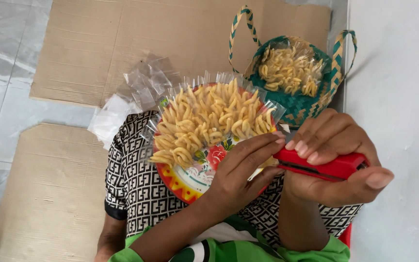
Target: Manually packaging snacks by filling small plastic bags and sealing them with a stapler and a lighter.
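My right hand [333, 155] grips a red stapler [323, 166], its nose pointing left. My left hand [246, 167] pinches the edge of a clear plastic bag [214, 114] filled with twisted yellow snack sticks, right at the stapler's mouth. That bag lies on a round plate [190, 182] with a red rim and flower pattern, resting on my lap. The lap is covered by black-and-white patterned cloth [132, 179].
A green and tan woven basket [297, 104] with two handles stands at the back right, holding a packed bag of the same snacks [289, 68]. Loose clear plastic bags [136, 94] lie left of the plate. Brown cardboard sheets [122, 39] cover the tiled floor. A pale wall [398, 73] rises on the right.
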